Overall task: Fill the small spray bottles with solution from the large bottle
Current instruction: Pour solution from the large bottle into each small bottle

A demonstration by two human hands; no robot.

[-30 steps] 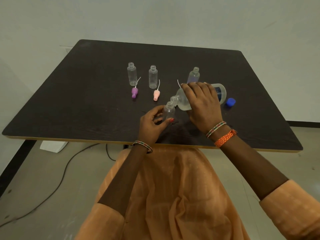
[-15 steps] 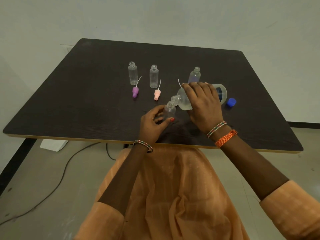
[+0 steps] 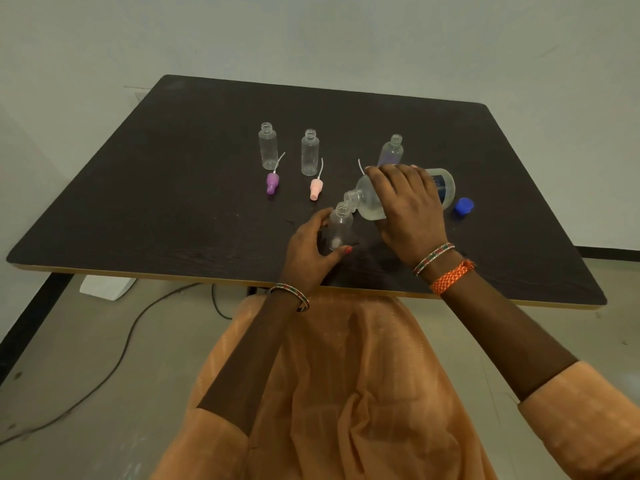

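— While the right hand point(image 3: 410, 206) wraps the tilted large bottle point(image 3: 372, 202), where is its mouth?

— Touching the rim of the small bottle point(image 3: 340, 226), which the left hand point(image 3: 311, 251) grips upright on the table point(image 3: 173, 188).

— And around that small bottle?

— Beyond it stand three more open bottles; purple point(image 3: 272, 183) and pink point(image 3: 316, 189) spray heads lie beyond-left; a blue cap point(image 3: 464, 205) sits well right.

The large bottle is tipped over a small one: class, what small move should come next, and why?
Probably tip the large bottle slightly further. The right hand holds it nearly sideways, mouth at the neck of the small bottle, which the left hand steadies. That bottle looks almost empty, and no stream is visible.
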